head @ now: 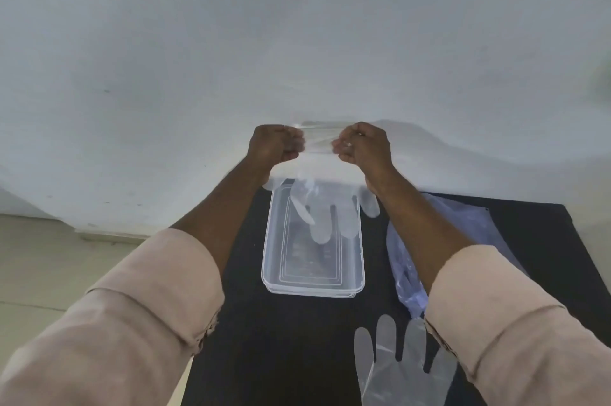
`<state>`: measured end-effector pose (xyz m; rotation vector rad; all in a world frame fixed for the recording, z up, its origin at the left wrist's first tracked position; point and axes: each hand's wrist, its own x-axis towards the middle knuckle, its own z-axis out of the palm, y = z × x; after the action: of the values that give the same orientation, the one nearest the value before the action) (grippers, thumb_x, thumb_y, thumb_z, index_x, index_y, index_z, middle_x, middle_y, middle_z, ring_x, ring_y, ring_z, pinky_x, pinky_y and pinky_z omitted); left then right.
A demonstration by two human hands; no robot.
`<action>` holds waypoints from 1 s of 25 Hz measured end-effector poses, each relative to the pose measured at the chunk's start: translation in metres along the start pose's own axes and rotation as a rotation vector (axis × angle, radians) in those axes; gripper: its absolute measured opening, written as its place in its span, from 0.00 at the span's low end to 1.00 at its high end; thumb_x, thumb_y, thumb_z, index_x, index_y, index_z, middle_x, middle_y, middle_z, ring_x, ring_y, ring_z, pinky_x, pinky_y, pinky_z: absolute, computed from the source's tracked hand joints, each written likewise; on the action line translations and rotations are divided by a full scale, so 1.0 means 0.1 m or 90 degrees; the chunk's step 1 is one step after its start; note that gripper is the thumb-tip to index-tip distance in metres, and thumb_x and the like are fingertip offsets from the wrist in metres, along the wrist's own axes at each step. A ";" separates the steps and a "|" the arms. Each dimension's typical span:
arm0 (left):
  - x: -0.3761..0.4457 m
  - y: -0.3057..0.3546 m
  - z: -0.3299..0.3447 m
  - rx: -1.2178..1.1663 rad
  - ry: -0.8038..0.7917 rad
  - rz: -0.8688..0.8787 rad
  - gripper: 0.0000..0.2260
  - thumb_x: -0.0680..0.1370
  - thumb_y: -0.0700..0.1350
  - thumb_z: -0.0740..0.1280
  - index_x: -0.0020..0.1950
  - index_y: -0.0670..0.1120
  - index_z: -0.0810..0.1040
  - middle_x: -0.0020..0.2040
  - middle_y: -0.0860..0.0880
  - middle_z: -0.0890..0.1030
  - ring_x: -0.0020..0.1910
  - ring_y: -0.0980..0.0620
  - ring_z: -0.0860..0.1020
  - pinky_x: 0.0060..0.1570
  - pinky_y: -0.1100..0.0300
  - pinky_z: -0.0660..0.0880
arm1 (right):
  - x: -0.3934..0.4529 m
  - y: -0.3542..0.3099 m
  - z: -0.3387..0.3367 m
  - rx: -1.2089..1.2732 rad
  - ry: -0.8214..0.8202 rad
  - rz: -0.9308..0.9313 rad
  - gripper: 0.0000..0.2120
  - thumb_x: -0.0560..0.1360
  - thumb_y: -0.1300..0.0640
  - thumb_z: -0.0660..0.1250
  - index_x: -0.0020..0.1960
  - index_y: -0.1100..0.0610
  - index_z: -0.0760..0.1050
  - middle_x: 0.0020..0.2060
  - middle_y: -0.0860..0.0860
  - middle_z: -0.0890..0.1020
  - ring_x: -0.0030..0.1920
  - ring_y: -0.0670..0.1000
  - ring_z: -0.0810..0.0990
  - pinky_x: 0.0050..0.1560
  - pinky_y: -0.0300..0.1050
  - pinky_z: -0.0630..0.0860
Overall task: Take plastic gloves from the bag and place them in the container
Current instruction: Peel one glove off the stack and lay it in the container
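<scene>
Black bench [297, 339] low in view — dark, matte top. Behind it a pale grey-white wall [231, 42]. Beige tiled floor [49, 266] at left — lighter skirting strip along the wall's base.

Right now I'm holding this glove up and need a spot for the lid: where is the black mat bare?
Bare mat lies left of the container and in front of it, up to the flat glove. The right side is crowded: the bag and that glove fill it. Both hands hold a glove over the container.
</scene>
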<state>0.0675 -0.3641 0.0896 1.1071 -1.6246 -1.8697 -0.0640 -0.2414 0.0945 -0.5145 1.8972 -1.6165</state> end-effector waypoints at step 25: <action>-0.75 -1.55 -0.37 0.879 -0.187 0.388 0.11 0.77 0.52 0.64 0.48 0.52 0.85 0.56 0.52 0.85 0.71 0.41 0.69 0.71 0.31 0.52 | -0.90 1.48 -0.34 -0.796 -0.248 -0.287 0.10 0.79 0.51 0.60 0.53 0.49 0.79 0.53 0.48 0.85 0.63 0.50 0.78 0.73 0.58 0.51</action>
<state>0.1685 -0.2955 -0.0376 0.5255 -3.0541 -0.3523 -0.0062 -0.1308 -0.0307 -1.6834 2.3581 -0.2425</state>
